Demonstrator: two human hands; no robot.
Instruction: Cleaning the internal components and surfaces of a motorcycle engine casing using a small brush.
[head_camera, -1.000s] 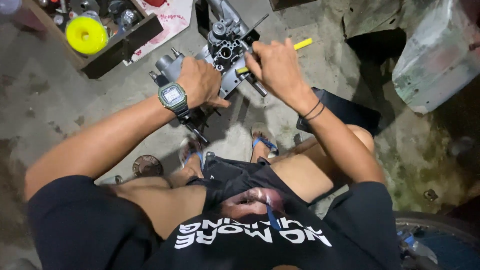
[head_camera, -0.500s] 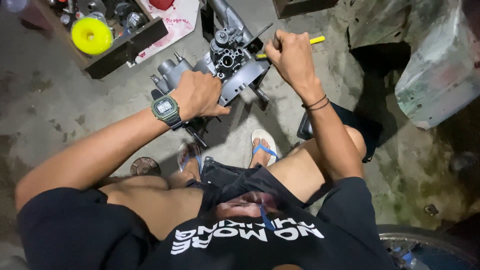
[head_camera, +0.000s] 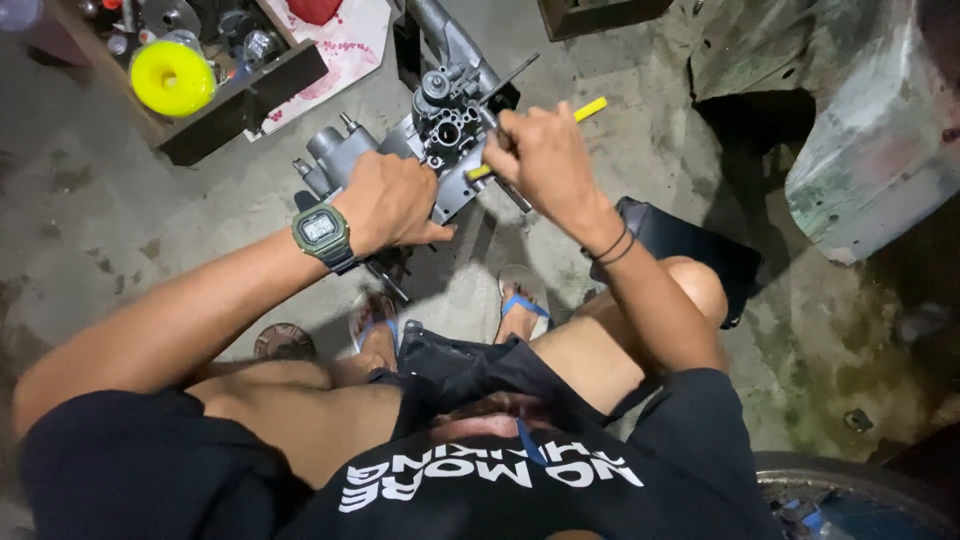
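Engine casing (head_camera: 440, 150), grey cast metal full of round bores and ribs, sits on the concrete floor (head_camera: 620, 160) just beyond the person's sandalled feet, near the middle of the scene. Left hand (head_camera: 388, 200) lies clamped over the casing's near edge, fingers curled down on it, a square green watch (head_camera: 320, 230) on the wrist. Right hand (head_camera: 545, 160) is fisted around a yellow-handled tool (head_camera: 590, 108), the handle's end poking out far-right of the knuckles; where its tip sits I cannot tell, it is hidden behind the fingers. Risk, as I judge it: the casing rests loose on rough, stained concrete, so a hard push with the tool could skid or tip it, and the steadying fingers lie right beside the working end. A slip might also gouge the soft metal faces. At far left a dark wooden tray (head_camera: 240, 100) holds small parts and a glossy yellow reel (head_camera: 172, 77); a stained sheet of paper (head_camera: 340, 45) lies beside it. At right, a flat black pad (head_camera: 690, 245) and a chipped, painted curved panel (head_camera: 870, 150).
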